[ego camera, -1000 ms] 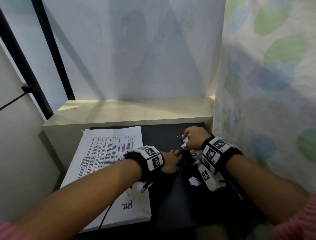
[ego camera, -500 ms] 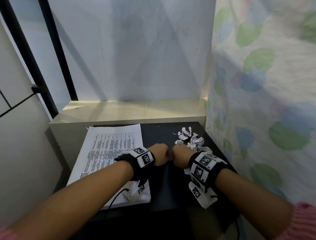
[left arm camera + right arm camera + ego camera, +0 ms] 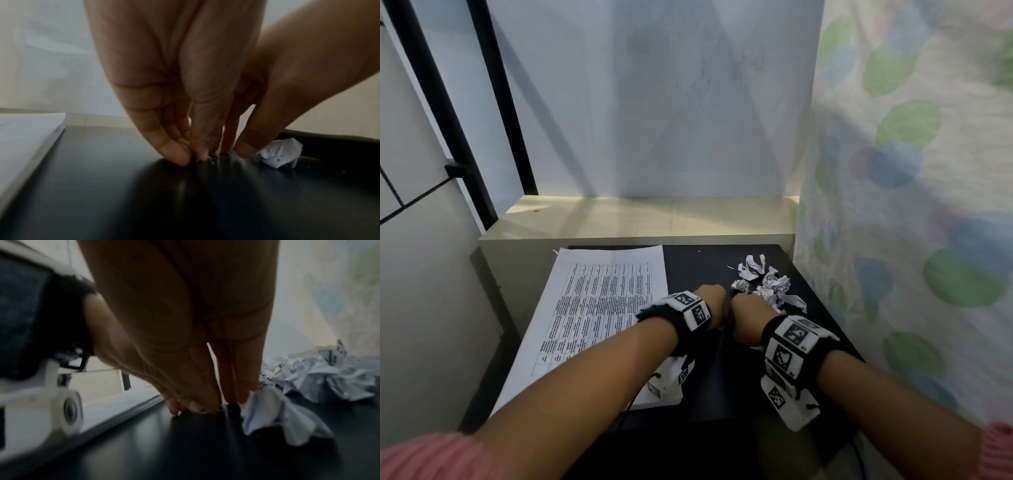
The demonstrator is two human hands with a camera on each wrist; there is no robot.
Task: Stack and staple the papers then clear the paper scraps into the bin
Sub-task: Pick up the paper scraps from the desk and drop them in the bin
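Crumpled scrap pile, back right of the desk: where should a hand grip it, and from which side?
Come from above and close round the dense crumpled clump in the middle of the scrap pile, not the loose strip trailing at its near right edge. The pieces lie low and loose on the black desk, so a sideways approach would probably scatter them. The curtain hangs close on the right, so approach from the left.

One stack of white printed papers (image 3: 599, 308) lies on one black tabletop (image 3: 722, 377); roughly six crumpled white paper scraps (image 3: 770, 284) are clustered; two hands show.
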